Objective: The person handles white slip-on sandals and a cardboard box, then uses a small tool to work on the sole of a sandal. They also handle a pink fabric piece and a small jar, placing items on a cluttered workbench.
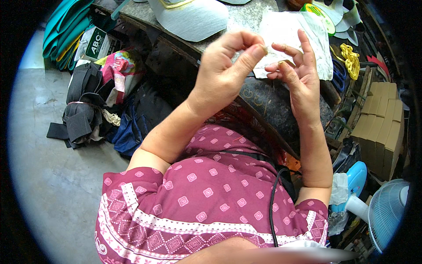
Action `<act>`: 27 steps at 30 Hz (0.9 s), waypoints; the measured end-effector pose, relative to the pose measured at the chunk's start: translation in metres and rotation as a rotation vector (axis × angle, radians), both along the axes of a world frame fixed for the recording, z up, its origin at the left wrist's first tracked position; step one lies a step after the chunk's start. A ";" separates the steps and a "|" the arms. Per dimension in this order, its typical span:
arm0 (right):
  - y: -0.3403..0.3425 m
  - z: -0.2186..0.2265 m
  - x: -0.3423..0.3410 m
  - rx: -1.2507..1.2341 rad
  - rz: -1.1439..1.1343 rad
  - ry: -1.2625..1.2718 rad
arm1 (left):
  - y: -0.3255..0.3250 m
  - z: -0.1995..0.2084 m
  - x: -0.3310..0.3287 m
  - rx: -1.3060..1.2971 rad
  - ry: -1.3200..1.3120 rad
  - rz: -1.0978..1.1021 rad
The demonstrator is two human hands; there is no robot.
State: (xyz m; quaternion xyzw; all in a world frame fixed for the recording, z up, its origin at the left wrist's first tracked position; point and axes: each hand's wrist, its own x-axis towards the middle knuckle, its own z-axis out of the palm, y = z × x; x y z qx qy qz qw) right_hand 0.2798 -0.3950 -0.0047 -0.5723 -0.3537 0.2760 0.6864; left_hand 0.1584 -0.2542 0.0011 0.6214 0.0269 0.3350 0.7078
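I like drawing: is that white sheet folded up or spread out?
Spread out: the white sheet shows one broad, wrinkled surface.

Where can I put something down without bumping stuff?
The grey floor is bare between the black strips and maroon top. Only a narrow gap separates the left hand and right hand. Crowded: bench, with white sheet; right side, with boxes, fan.

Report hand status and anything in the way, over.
Left hand: thumb and forefinger pinched, any held item too small to tell. Right hand: raised, fingers part-curled. White sheet behind right hand. Nothing seen blocking either hand.
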 end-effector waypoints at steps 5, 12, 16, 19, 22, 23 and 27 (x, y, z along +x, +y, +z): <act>0.003 -0.004 -0.001 0.070 0.013 0.001 | 0.010 -0.004 0.007 0.770 0.007 0.293; 0.001 -0.006 -0.001 0.024 0.014 -0.094 | 0.006 -0.011 0.013 0.900 -0.044 0.352; 0.002 -0.006 -0.003 0.017 0.050 -0.082 | 0.004 -0.007 0.008 0.742 0.110 0.154; 0.002 -0.003 -0.003 0.037 0.104 0.050 | -0.006 -0.003 0.001 -0.081 0.129 -0.212; 0.000 0.001 -0.003 0.017 0.170 0.177 | 0.001 -0.002 -0.006 -0.065 0.029 -0.239; -0.001 0.001 -0.005 0.010 0.201 0.129 | 0.004 -0.002 -0.009 -0.006 0.065 -0.194; -0.005 -0.003 -0.022 -0.159 0.291 -0.159 | -0.002 -0.013 -0.007 0.089 0.134 -0.062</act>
